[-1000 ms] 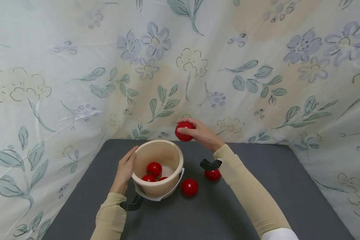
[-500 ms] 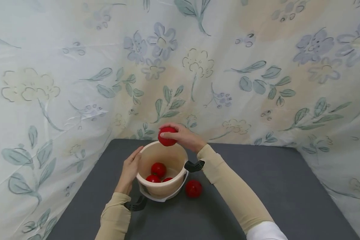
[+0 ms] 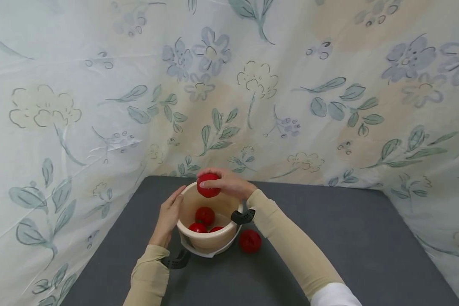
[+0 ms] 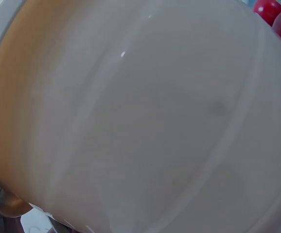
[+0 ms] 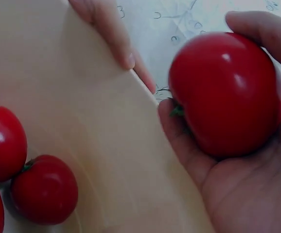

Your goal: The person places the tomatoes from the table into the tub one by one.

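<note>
A cream bucket (image 3: 210,242) stands on the dark table, with several red tomatoes around it. My left hand (image 3: 168,216) grips its left rim; in the right wrist view a finger or thumb (image 5: 112,34) lies over the inner side. The bucket's outer wall (image 4: 145,116) fills most of the left wrist view. Over the opening, my right hand (image 3: 229,182) holds a red tomato (image 3: 208,185) between thumb and fingers, its green stem end (image 5: 178,110) showing in the right wrist view. Three tomatoes lie inside, one a darker red tomato (image 5: 44,190).
Another tomato (image 3: 250,241) sits on the grey table (image 3: 348,238) just right of the bucket. A white handle (image 3: 211,255) hangs down the bucket's front. Floral cloth (image 3: 267,106) stands behind and at both sides of the table.
My right hand has carried the tomato leftward and then down, from beside the bucket to over its opening. A second table tomato is now hidden behind the right arm. The left hand keeps its grip.
</note>
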Demonstrator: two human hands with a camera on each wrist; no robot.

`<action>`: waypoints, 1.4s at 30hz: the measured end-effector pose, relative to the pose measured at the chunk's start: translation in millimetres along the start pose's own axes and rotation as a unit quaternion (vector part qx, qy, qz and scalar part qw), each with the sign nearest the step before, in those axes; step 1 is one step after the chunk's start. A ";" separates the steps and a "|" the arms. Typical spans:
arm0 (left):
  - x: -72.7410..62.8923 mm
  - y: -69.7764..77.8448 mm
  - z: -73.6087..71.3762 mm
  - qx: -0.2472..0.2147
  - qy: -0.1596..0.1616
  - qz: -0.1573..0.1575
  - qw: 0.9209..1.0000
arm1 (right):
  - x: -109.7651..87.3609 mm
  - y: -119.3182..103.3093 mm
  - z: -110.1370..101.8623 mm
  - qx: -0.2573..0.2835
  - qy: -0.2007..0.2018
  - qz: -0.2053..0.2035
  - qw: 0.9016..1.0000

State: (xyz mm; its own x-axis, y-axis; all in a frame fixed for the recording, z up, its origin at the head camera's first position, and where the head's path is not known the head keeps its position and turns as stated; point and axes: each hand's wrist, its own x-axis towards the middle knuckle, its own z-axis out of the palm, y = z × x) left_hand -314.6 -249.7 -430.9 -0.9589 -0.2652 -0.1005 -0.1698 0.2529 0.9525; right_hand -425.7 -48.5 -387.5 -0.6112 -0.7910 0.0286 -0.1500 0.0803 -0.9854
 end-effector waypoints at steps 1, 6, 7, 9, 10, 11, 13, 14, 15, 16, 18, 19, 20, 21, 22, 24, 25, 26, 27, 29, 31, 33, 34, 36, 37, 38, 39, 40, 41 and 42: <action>-0.1 0.2 0.5 0.000 -0.001 0.001 1.000 | -0.2 1.1 -0.1 -0.005 0.000 0.009 1.000; -1.4 0.8 2.6 0.005 -0.004 -0.002 1.000 | -1.6 3.7 -1.1 -0.009 -0.020 0.049 0.999; -1.5 0.9 2.6 0.006 -0.003 -0.004 1.000 | -1.4 3.6 -1.1 -0.007 -0.030 0.055 0.998; -1.9 1.6 2.5 0.005 0.000 -0.006 1.000 | -0.6 3.3 -1.1 0.003 -0.056 0.058 0.997; -2.1 1.9 2.3 0.004 0.001 -0.006 1.000 | -0.2 3.1 -1.1 0.010 -0.069 0.060 0.996; -2.1 2.0 2.0 0.004 0.002 -0.005 1.000 | -0.1 3.0 -1.1 0.015 -0.079 0.061 0.995; -2.1 2.0 1.7 0.002 0.001 -0.009 1.000 | -0.5 2.4 -1.2 0.022 -0.096 0.066 0.993; -2.2 2.0 1.7 0.003 0.001 -0.012 1.000 | -0.5 2.9 -1.5 0.022 -0.103 0.067 0.992; -2.3 1.8 1.7 0.003 0.000 -0.014 1.000 | -0.3 3.6 -1.7 0.023 -0.108 0.068 0.992; -2.4 1.4 1.8 0.003 0.000 -0.017 1.000 | -0.5 4.1 -1.6 0.019 -0.113 0.068 0.991; -2.6 0.5 2.0 0.004 -0.001 -0.024 1.000 | -0.4 5.3 -1.3 0.013 -0.124 0.069 0.990; -2.8 0.2 2.0 0.005 0.000 -0.025 1.000 | -0.3 6.0 -1.1 0.010 -0.130 0.069 0.989; -3.0 0.0 2.0 0.006 0.001 -0.025 1.000 | 0.0 6.6 -0.9 0.008 -0.134 0.069 0.989; -3.2 -0.2 1.9 0.006 0.001 -0.024 1.000 | 0.2 6.9 -0.6 0.008 -0.138 0.069 0.988; -3.3 -0.5 1.8 0.007 0.002 -0.022 1.000 | 0.1 6.9 -0.5 0.006 -0.141 0.068 0.988; -3.4 -0.3 1.4 0.004 0.002 -0.016 1.000 | 0.8 7.4 -0.9 0.012 -0.146 0.065 0.987; -3.6 0.2 1.2 0.003 0.002 -0.013 1.000 | 1.4 7.7 -1.2 0.015 -0.148 0.061 0.987; -3.7 0.5 1.0 0.003 0.002 -0.011 1.000 | 1.9 7.8 -1.4 0.018 -0.148 0.058 0.987; -3.7 1.0 0.6 0.004 0.002 -0.008 1.000 | 2.4 7.8 -1.5 0.021 -0.148 0.055 0.987; -3.8 1.9 0.6 0.005 0.002 -0.006 1.000 | 2.6 8.0 -1.4 0.027 -0.146 0.052 0.988; -3.9 2.2 0.6 0.008 0.002 -0.006 1.000 | 2.7 7.7 -1.2 0.032 -0.144 0.049 0.988; -3.7 2.7 0.6 0.008 0.003 -0.002 1.000 | 2.4 7.1 -0.9 0.036 -0.143 0.050 0.988; -3.6 2.7 0.7 0.007 0.003 -0.001 1.000 | 2.2 6.9 -0.8 0.040 -0.142 0.050 0.988; -3.2 2.3 1.0 0.002 0.003 0.001 1.000 | 2.0 6.6 -0.9 0.043 -0.143 0.048 0.988; -3.0 2.0 1.3 0.001 0.004 0.003 1.000 | 2.0 6.8 -1.0 0.044 -0.144 0.048 0.987; -2.8 1.8 1.6 0.001 0.004 0.003 1.000 | 1.9 6.6 -1.0 0.045 -0.145 0.048 0.987; -2.5 0.8 1.9 0.000 0.005 0.003 1.000 | 1.9 6.6 -1.1 0.045 -0.146 0.049 0.987; -2.4 0.5 2.3 -0.001 0.006 0.001 1.000 | 1.6 6.5 -1.2 0.047 -0.146 0.050 0.987; -2.2 -0.3 2.7 -0.001 0.005 0.001 1.000 | 1.4 6.5 -1.3 0.050 -0.146 0.052 0.987; -2.0 -0.8 3.2 -0.002 0.004 0.000 1.000 | 1.1 6.5 -1.4 0.055 -0.146 0.054 0.986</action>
State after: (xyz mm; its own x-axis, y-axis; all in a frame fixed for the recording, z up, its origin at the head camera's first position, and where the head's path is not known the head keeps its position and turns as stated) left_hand -313.2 -246.4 -432.4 -0.9569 -0.2732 -0.0986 -0.1691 0.2482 0.9538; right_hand -428.4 -48.1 -393.7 -0.3665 -0.9237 -0.1120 0.0000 0.1204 -0.9927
